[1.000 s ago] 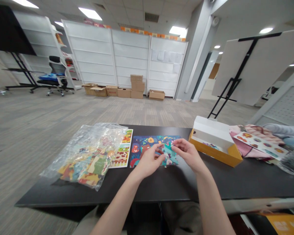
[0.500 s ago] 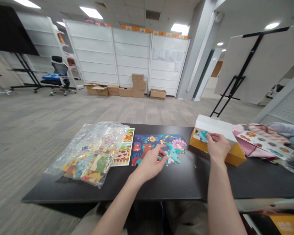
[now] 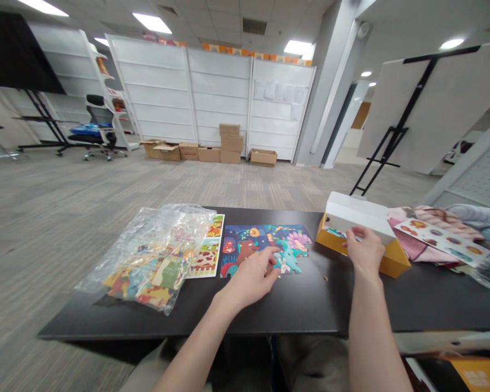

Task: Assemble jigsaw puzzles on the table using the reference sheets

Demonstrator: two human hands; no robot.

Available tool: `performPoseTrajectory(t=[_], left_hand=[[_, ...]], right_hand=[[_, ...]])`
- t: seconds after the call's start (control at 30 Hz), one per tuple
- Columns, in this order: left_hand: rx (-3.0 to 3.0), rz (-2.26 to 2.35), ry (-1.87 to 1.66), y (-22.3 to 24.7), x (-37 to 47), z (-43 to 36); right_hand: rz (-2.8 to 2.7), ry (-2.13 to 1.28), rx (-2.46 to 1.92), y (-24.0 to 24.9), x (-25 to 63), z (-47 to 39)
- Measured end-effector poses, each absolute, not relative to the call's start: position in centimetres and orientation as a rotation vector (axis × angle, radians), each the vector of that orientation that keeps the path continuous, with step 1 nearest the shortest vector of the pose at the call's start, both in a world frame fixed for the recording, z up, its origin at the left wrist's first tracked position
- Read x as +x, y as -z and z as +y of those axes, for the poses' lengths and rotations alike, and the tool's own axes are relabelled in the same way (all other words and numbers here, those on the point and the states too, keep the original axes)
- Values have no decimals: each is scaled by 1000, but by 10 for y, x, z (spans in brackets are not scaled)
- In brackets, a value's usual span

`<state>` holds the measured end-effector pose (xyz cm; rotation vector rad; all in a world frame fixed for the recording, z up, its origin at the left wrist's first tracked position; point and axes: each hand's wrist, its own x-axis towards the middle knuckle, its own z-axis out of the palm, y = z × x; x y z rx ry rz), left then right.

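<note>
Right hand (image 3: 365, 249): fingers bent over yellow box (image 3: 330, 243), any grip indiscernible; best lifted clear of the rim. Left hand (image 3: 251, 277): fingers loosely parted at puzzle (image 3: 269, 239); light touch advised.

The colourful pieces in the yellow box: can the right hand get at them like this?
Probably yes: the box's white lid stands raised, and the right hand is at the open yellow box, close beside the colourful pieces.
</note>
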<state>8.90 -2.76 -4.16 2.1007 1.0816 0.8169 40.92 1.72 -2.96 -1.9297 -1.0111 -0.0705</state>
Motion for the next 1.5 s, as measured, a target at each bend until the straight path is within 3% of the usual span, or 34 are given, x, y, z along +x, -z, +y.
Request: performPoseTrajectory(t=[0.53,0.77,1.17,1.5], left_hand=[[2552,1348,-433,34,83,-29],[2602,1414,-364,37,82,-28],[2653,1405,-341,38,84,-28],[2657,1410,-329,34,83,-30]], right_hand=[[-1132,174,-1870,28,391,-4],[-1555,-258,-1825,46,354,-1],[-1668,-133,-2128,56,324,6],[-1553,-351,-1826,67,343,22]])
